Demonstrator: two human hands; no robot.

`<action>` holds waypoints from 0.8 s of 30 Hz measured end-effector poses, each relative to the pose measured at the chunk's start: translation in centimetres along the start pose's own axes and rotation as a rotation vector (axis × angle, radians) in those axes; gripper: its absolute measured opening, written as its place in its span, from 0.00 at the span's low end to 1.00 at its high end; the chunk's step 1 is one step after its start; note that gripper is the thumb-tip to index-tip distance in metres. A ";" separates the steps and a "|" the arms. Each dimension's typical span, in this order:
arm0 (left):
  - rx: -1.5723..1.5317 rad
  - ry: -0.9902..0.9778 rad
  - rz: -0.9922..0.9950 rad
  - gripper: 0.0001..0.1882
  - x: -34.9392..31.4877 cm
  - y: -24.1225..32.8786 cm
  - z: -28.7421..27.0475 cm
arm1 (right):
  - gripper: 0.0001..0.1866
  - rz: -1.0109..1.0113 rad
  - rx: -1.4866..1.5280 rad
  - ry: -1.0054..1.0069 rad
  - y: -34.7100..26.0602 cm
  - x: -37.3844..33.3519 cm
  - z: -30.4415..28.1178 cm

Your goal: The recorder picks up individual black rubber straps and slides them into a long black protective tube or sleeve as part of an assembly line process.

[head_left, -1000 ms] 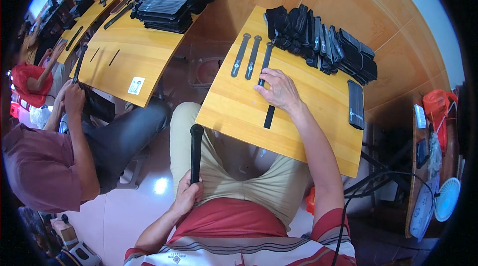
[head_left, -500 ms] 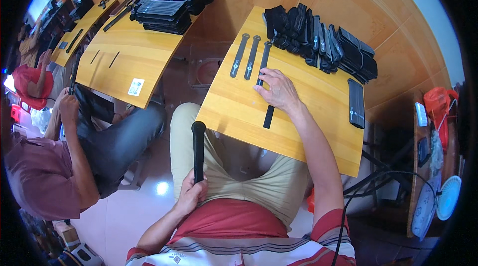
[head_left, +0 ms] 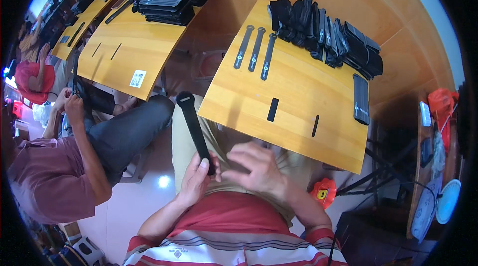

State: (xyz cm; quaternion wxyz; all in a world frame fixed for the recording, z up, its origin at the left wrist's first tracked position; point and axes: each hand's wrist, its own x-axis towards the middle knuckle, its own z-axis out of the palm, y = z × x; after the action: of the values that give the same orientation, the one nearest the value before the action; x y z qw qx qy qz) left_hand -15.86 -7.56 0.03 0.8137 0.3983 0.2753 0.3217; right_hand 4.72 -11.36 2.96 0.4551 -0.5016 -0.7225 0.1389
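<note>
Left hand [head_left: 195, 179] pinching black strap [head_left: 194, 129] pointing to 11 o'clock, right hand [head_left: 254, 166] spreading fingers beside it, desk [head_left: 298, 96] at 12 o'clock

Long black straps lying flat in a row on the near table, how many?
3. The black straps lie side by side near the table's far left corner: left one, middle one, right one. The black pile beside them may hide more.

Strap [head_left: 194, 129] lower end hidden behind left hand [head_left: 195, 182].
</note>
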 end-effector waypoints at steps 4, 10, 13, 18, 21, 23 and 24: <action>0.151 0.044 0.066 0.23 0.4 -0.5 0.8 | 0.23 0.075 -0.108 0.017 -1.2 -2.7 2.6; 0.169 0.078 0.069 0.18 0.4 -0.8 1.8 | 0.23 0.054 -0.118 0.159 -1.5 -3.4 2.9; 0.191 0.056 0.112 0.17 0.0 -1.2 2.1 | 0.21 0.095 -0.038 0.193 -1.8 -4.0 3.1; 0.361 -0.011 0.151 0.16 -0.3 -0.8 1.9 | 0.15 0.378 0.343 0.087 -1.6 -4.8 1.9; 0.440 -0.025 0.129 0.16 -0.3 -0.6 1.8 | 0.15 0.399 0.389 0.035 -1.6 -4.6 1.0; 0.409 0.001 0.114 0.17 -0.2 -0.5 2.0 | 0.13 0.460 0.382 0.004 -2.0 -4.5 0.9; 0.408 0.003 0.111 0.17 -0.2 -0.4 2.0 | 0.13 0.462 0.384 0.003 -1.9 -4.6 0.9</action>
State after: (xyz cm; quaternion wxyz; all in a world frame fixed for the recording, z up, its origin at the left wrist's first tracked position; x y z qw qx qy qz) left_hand -14.45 -8.82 0.82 0.6966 0.5690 0.3137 0.3042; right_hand 3.21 -15.90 1.36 0.4988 -0.5578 -0.5491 0.3722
